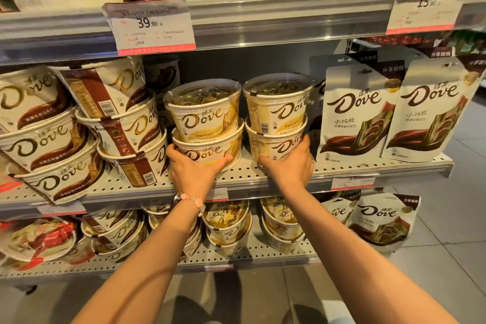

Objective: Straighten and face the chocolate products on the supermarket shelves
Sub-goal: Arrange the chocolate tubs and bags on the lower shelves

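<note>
Two stacks of cream Dove chocolate tubs stand side by side on the middle shelf [236,179]. My left hand [193,169] grips the bottom tub of the left stack [210,151], thumb on its right side, fingers round its left. The top tub [203,109] of that stack faces forward. My right hand [288,163] grips the bottom tub of the right stack [273,143]. The tub above it [277,104] is turned, with its barcode and the Dove logo both showing.
Brown-and-white Dove tubs [79,126] are piled crookedly at the left, some showing barcodes. Dove pouches [360,113] stand at the right. Price tags [152,26] hang from the shelf above. More tubs [228,226] and pouches fill the lower shelf.
</note>
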`<control>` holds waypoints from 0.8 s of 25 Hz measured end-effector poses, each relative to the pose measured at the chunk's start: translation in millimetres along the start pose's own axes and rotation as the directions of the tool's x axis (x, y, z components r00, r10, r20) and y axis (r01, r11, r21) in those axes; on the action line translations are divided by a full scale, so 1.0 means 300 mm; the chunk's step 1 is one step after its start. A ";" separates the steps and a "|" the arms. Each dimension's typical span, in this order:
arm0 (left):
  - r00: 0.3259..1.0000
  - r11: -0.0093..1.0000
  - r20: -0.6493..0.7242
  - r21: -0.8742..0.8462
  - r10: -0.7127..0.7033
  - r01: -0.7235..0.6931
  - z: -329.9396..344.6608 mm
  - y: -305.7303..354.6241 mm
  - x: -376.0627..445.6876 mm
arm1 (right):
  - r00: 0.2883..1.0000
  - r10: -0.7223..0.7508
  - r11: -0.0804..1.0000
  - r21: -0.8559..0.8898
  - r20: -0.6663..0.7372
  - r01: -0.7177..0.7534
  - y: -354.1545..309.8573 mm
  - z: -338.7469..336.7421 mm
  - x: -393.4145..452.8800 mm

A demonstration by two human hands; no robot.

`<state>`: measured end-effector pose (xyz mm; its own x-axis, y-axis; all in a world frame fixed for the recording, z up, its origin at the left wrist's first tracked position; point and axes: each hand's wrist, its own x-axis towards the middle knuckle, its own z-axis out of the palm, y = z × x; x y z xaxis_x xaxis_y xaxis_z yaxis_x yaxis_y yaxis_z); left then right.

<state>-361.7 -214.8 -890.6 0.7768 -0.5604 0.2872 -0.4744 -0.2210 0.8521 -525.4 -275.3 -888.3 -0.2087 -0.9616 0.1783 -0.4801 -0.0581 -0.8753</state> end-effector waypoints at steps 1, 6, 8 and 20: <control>1.000 1.000 0.001 0.008 -0.004 0.004 0.002 -0.004 0.005 | 1.000 -0.006 1.000 0.003 -0.015 0.006 -0.002 0.005 -0.017; 0.997 0.997 -0.045 0.036 0.066 -0.064 0.020 -0.015 -0.007 | 0.992 -0.121 0.993 0.005 -0.024 0.121 0.029 -0.013 -0.068; 0.997 0.998 -0.056 0.030 0.059 -0.058 0.023 -0.011 0.000 | 0.985 -0.165 0.986 0.013 0.048 0.165 0.029 -0.051 -0.041; 0.997 0.997 -0.070 0.070 0.035 -0.030 0.031 -0.009 -0.002 | 0.988 -0.076 0.997 0.040 0.137 0.071 0.020 -0.055 0.039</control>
<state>-364.6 -221.4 -897.2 0.7867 -0.5108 0.3468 -0.5257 -0.2596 0.8101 -544.8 -282.6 -884.1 -0.0530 -0.9821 0.1810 -0.4590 -0.1370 -0.8778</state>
